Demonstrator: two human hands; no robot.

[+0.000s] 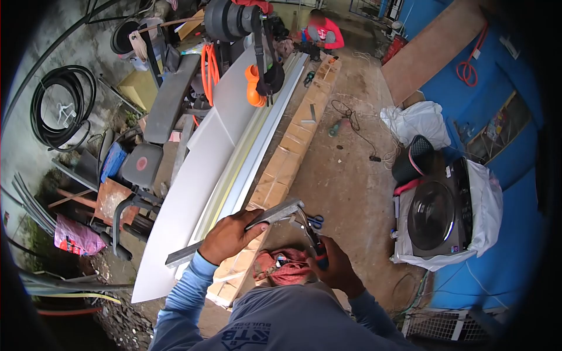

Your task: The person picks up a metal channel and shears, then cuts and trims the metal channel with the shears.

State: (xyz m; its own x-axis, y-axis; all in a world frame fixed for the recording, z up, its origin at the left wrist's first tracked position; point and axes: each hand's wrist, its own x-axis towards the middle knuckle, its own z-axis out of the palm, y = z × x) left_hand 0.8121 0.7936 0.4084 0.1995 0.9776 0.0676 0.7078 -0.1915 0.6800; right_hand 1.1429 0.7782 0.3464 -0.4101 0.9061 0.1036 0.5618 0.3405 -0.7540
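Observation:
My left hand is wrapped round a short length of grey metal channel, which slants up to the right in front of my body. In my right hand is a pair of metal snips with red and black handles. Their jaws meet the channel's right end; whether they bite into it I cannot tell. Behind the snips, blue-handled scissors lie on the ground. A red cloth with small items sits just below, near my body.
A long wooden beam-like stack runs away from me, with a metal square on it. White panels lie left of it. A washing machine stands at right. Another person crouches at the far end.

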